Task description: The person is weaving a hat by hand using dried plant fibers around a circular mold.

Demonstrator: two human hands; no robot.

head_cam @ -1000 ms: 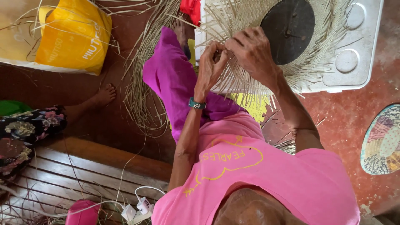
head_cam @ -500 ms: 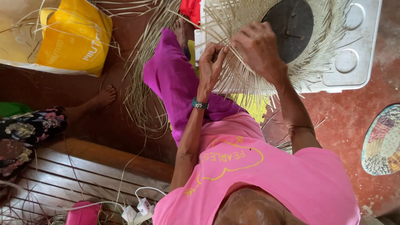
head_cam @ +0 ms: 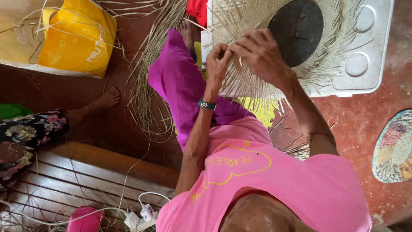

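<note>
Straw strips fan from the hat point(head_cam: 257, 73) on the white box point(head_cam: 369, 64), propped for weaving. We pinch strips at its brim: left hand point(head_cam: 219, 60) closed, right hand point(head_cam: 262, 53) curled over.

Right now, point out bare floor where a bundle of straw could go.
Bare red floor lies between the white cooler and the patchwork mat. Dark floor between the yellow bag and wooden bench is partly free. Around both hands loose straw crowds everything.
</note>
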